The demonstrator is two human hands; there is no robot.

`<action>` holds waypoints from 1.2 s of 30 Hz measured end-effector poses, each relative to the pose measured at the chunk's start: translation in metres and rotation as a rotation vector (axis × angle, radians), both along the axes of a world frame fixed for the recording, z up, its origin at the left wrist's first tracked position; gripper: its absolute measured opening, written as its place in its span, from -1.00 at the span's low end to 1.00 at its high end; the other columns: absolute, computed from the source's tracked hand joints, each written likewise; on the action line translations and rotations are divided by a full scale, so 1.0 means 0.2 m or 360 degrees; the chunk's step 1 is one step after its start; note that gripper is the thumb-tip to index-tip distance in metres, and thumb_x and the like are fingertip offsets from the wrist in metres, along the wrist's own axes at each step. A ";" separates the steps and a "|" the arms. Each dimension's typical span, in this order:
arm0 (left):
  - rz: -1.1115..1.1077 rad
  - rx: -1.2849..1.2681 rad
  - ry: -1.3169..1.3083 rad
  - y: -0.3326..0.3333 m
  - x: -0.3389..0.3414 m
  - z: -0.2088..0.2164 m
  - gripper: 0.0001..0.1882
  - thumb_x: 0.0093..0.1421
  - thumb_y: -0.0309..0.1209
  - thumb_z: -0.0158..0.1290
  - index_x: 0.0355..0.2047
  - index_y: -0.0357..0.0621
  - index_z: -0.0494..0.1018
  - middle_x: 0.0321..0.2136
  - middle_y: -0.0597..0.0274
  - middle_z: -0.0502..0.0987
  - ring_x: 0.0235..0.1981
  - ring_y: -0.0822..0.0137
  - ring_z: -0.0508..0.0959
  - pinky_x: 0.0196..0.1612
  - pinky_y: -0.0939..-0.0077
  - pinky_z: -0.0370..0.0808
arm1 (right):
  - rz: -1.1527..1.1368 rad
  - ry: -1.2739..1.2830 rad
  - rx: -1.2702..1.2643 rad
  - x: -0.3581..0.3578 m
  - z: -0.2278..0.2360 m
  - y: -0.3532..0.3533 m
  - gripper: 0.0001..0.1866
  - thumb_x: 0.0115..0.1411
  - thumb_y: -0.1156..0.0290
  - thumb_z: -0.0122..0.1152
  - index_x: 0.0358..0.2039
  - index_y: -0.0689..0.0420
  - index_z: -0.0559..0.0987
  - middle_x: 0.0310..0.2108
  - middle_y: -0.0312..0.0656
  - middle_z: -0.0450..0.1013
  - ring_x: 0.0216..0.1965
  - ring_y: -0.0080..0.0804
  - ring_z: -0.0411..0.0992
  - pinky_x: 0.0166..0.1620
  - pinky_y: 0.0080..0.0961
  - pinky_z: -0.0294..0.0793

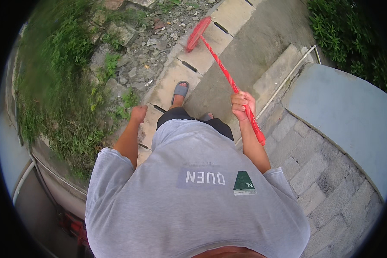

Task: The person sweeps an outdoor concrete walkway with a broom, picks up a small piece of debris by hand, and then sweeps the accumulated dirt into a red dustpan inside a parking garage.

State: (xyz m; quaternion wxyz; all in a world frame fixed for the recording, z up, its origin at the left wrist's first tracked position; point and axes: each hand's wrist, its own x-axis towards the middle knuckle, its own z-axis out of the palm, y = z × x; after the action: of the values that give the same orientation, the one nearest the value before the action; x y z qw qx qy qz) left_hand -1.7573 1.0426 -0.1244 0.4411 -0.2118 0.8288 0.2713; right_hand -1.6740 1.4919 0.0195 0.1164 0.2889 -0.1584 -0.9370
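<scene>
A red broom (220, 67) is being held by the right hand (244, 105), right of centre in the frame. Its fingers are being seen clamped around the handle (256, 129), whose tip is pointing down toward the lower right. The broom's head (197, 35) is being shown at upper centre, over the edge of a pale concrete strip (205, 55); whether the ground is being touched cannot be told. The left hand (138, 114), left of centre, is being held well apart from the broom, its fingers curled together. Dark slots (189, 66) are being seen along the strip, and a grey slipper (181, 89) is being worn on it. Rubble (146, 56) and weeds (69, 99) are being seen at upper left, shrubs (352, 38) at upper right, and a block wall (318, 172) at lower right.
</scene>
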 end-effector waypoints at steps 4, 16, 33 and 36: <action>0.0100 0.0019 0.0111 0.06 0.05 0.08 -0.55 0.10 -0.15 -0.09 -0.45 -0.43 0.45 -0.62 -0.09 0.47 -0.66 0.07 0.53 -0.62 0.28 0.50 | 0.0124 0.0163 0.0347 -0.18 0.12 0.14 -0.75 0.22 0.43 -0.17 -0.07 0.05 0.31 -0.61 -0.35 0.24 -0.72 -0.64 0.19 -0.72 -0.63 0.24; 0.0979 0.0052 0.0020 0.58 1.49 0.13 -0.67 0.07 -0.20 -0.07 -0.51 -0.27 0.42 -0.75 0.19 0.37 -0.72 0.26 0.47 -0.65 0.27 0.46 | 0.1432 0.0242 0.1015 -0.15 0.24 0.91 -0.34 0.13 0.53 -0.12 0.24 -0.23 0.09 -0.67 -0.38 0.14 -0.77 -0.65 0.11 -0.74 -0.68 0.14; 0.2820 0.0199 0.0139 1.92 2.86 0.27 -0.70 0.10 -0.20 -0.01 -0.66 -0.11 0.32 -0.82 0.35 0.24 -0.87 0.46 0.22 -0.81 0.50 0.26 | 0.3947 0.3414 0.2024 0.49 0.06 0.29 -0.63 0.12 0.39 -0.07 -0.06 0.27 0.37 -0.55 0.02 0.44 -0.66 -0.20 0.44 -0.62 -0.34 0.44; 0.3032 0.0189 0.0144 2.11 3.04 0.28 -0.69 0.10 -0.20 0.01 -0.66 -0.10 0.31 -0.80 0.34 0.25 -0.87 0.45 0.22 -0.82 0.49 0.25 | 0.3760 0.3745 0.1625 0.74 0.13 0.07 -0.53 0.11 0.40 -0.10 0.07 0.21 0.29 -0.52 0.08 0.47 -0.65 -0.08 0.46 -0.56 -0.24 0.46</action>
State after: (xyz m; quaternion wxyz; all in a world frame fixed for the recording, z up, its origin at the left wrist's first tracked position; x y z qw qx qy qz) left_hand -1.1486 1.4636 -0.0693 0.0126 -0.7641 0.3093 0.5660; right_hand -1.5251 1.5068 0.0456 -0.6273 0.5332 -0.5677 -0.0010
